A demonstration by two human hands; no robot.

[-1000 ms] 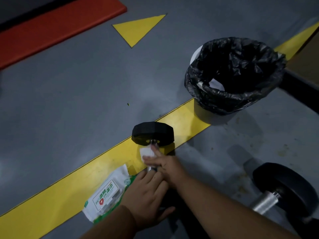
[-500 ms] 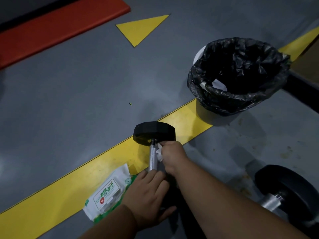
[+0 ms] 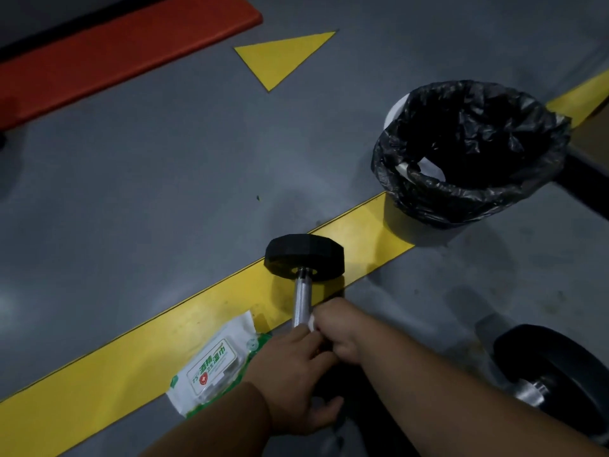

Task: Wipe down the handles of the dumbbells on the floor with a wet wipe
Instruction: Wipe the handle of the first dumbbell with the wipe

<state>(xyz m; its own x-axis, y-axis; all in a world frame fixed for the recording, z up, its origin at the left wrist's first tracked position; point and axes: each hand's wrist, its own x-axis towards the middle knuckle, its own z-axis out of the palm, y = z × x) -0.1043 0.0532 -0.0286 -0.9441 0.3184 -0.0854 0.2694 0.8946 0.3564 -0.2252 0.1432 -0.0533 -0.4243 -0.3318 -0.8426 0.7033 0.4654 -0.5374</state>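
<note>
While your right hand (image 3: pixel 339 328) pinches the wet wipe (image 3: pixel 311 322) around the near end of the dumbbell handle (image 3: pixel 302 300) on the floor, keep your left hand (image 3: pixel 293 374) steadying the near weight, fingers relaxed, and cover the whole bar.

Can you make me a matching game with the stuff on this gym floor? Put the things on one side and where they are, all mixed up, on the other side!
Things:
1. wet wipe
2. wipes pack
3. bin
4. second dumbbell

Places:
A. standing at the far end of the yellow stripe
B. at the right edge of the picture
C. in the right hand, against the dumbbell handle
D. lying on the floor beside the left hand

Pairs: 1-C, 2-D, 3-A, 4-B
</note>
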